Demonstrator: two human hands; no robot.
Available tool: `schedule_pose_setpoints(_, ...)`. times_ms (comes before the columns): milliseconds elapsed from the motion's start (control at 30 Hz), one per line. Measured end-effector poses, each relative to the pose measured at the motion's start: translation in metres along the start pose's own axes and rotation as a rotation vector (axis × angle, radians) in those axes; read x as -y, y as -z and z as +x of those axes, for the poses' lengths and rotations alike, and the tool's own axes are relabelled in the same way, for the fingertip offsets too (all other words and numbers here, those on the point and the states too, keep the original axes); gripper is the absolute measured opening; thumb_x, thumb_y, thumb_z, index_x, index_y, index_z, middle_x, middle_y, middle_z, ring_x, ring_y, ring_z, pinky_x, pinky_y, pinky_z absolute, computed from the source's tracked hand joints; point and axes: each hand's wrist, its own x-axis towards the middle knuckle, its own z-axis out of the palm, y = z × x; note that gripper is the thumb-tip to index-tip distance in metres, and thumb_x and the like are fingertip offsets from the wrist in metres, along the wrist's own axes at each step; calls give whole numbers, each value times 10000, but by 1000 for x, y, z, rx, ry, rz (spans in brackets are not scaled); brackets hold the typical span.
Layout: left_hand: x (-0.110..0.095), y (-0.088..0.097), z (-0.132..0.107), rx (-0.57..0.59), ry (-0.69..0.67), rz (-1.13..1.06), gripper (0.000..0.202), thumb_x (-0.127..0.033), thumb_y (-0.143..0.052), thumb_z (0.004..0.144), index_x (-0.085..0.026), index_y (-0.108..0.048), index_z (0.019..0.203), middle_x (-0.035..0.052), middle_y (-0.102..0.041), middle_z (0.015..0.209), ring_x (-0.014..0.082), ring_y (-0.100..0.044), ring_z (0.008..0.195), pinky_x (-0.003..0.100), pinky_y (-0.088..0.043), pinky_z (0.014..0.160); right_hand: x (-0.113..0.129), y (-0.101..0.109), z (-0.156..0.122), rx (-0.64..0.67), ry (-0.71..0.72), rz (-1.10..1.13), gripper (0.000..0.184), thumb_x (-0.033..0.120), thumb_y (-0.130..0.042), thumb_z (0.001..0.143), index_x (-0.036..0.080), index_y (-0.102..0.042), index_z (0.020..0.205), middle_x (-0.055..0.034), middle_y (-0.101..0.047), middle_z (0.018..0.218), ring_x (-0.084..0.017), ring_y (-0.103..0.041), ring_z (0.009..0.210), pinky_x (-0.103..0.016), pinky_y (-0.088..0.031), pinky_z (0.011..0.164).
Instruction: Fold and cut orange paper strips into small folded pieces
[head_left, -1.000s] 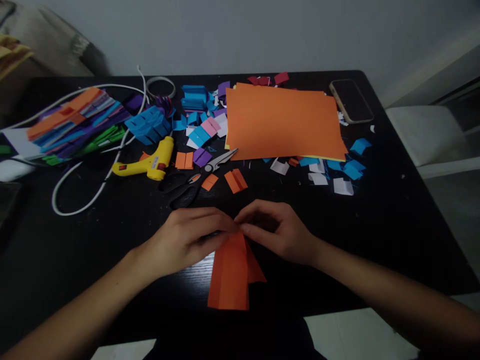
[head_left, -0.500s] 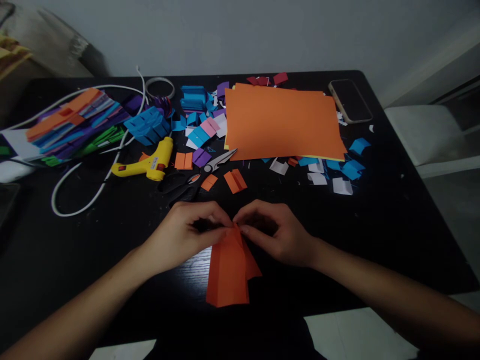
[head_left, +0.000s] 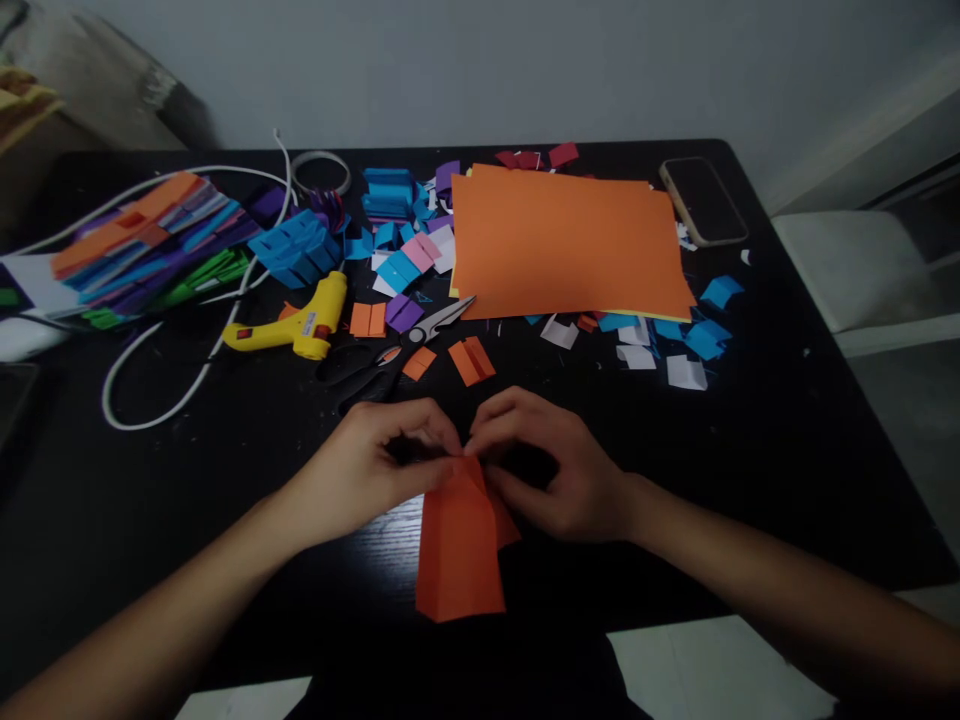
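Observation:
A folded piece of orange paper (head_left: 459,550) hangs in front of me, its creased panels spreading towards the table's near edge. My left hand (head_left: 367,460) pinches its top edge between thumb and fingers. Close beside it, my right hand (head_left: 559,462) has its fingertips closed at the same top edge, partly hiding the fold there. Beyond my hands lie scissors (head_left: 420,337) with dark handles and a small folded orange paper piece (head_left: 472,361).
Orange paper sheets (head_left: 570,245) lie at the back, near a phone (head_left: 703,202). A yellow glue gun (head_left: 324,315), a white cable (head_left: 161,415) and a bundle of coloured paper strips (head_left: 154,235) occupy the left of the black table (head_left: 757,440). Paper scraps are scattered around.
The fingers of my right hand have lifted slightly and shifted at the paper's top edge. The paper's lower end has swung a little to the right. My left hand keeps its pinch.

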Motion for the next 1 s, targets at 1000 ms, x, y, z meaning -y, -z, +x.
schedule_pose_setpoints(1000, 3, 4, 1, 164, 44, -254, 63, -101, -673, 901, -164, -675, 908, -20, -724, 816, 86, -683, 730, 159, -524, 660, -3, -1, 0, 24, 136, -103, 225, 105, -731, 882, 138, -719, 1105, -102, -704, 1043, -167, -700, 915, -298, -606, 781)
